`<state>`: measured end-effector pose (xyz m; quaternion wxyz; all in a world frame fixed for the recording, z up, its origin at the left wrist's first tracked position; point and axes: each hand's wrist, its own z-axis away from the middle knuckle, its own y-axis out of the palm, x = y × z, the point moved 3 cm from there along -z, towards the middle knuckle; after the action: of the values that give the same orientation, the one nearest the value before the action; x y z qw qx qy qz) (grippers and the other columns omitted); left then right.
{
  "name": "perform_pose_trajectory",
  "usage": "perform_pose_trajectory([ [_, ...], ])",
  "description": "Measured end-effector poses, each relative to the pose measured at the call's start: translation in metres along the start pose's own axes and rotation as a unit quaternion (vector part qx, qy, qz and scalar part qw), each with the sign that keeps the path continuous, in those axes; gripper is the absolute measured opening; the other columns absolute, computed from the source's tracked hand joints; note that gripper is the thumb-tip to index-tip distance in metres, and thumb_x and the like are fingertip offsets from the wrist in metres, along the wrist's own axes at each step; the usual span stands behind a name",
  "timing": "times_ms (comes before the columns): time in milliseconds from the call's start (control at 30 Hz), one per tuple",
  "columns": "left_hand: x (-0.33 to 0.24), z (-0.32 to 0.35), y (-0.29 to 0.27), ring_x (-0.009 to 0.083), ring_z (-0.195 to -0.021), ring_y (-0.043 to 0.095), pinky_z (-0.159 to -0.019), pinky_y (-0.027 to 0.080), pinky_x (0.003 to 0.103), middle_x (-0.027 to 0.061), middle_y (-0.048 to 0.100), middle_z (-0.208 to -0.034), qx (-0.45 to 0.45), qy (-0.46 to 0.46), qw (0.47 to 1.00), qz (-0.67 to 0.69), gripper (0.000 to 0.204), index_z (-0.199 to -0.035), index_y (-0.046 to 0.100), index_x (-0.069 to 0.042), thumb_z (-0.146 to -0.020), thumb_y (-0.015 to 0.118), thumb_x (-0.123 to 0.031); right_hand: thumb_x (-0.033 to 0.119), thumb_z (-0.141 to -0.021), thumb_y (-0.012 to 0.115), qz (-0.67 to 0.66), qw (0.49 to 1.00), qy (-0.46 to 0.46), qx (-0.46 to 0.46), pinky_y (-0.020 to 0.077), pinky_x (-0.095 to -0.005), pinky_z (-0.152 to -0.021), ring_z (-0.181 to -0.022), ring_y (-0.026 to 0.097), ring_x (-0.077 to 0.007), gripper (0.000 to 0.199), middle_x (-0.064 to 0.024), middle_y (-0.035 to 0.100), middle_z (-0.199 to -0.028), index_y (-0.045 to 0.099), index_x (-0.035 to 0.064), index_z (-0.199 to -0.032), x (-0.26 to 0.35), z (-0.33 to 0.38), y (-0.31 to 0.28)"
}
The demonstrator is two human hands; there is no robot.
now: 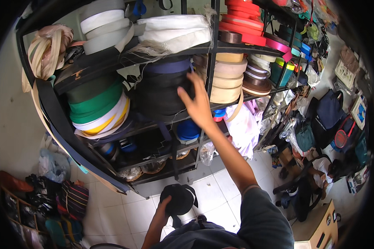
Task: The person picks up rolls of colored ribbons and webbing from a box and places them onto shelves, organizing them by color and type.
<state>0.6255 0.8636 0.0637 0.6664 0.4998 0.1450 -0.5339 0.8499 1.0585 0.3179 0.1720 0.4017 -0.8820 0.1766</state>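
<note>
My left hand (165, 206), low in front of my body, is closed on a black webbing roll (178, 200) with loose strap ends hanging from it. My right arm stretches up to the shelf rack, where my right hand (198, 103) has its fingers spread at the right side of a stack of black webbing rolls (160, 95). Whether the fingertips touch the stack I cannot tell. On top of that stack lies a dark blue webbing roll (167, 66). Beside the stack sit a green roll (96, 103) on the left and beige rolls (227, 82) on the right.
The black metal rack (170, 54) also carries white rolls (174, 29), grey rolls (103, 27) and red rolls (242, 23). Long straps hang off its left end. Bags (72, 199) lie at lower left; a cardboard box (318, 228) stands at lower right. A person (316, 178) is at far right.
</note>
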Motion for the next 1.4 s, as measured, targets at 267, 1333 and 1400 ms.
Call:
perform_pose_trajectory([
  [267,-0.062,-0.029,0.089,0.0198,-0.116,0.052,-0.102,0.037,0.035,0.0072,0.057,-0.124,0.066,0.04,0.997,-0.011,0.055,-0.126,0.051,-0.002,-0.086,0.062,-0.039,0.042,-0.064,0.083,-0.286,0.864,0.242,0.337,0.035,-0.0434,-0.102,-0.133,0.034,-0.0281,0.1,-0.0119,0.031,-0.145,0.03,0.0108,-0.143,0.001,0.177,-0.117],
  [1333,-0.313,-0.062,0.477,0.022,-0.084,0.062,-0.061,0.054,0.035,0.0127,0.059,-0.106,0.14,0.41,0.88,-0.197,0.06,-0.116,0.051,-0.001,-0.085,0.055,-0.052,0.023,-0.08,0.071,-0.276,0.954,-0.072,-0.088,0.0449,-0.0368,-0.088,-0.102,0.06,-0.0307,0.049,-0.0215,0.061,-0.114,0.054,-0.002,-0.119,-0.09,-0.173,-0.201],
  [1400,-0.321,-0.061,0.487,0.0208,-0.085,0.061,-0.061,0.054,0.034,0.0111,0.059,-0.106,0.129,0.421,0.875,-0.203,0.059,-0.117,0.052,-0.003,-0.085,0.056,-0.052,0.024,-0.081,0.07,-0.277,0.956,-0.056,-0.077,0.0454,-0.0372,-0.088,-0.101,0.061,-0.0309,0.048,-0.0216,0.062,-0.112,0.054,-0.0023,-0.118,-0.095,-0.188,-0.198],
])
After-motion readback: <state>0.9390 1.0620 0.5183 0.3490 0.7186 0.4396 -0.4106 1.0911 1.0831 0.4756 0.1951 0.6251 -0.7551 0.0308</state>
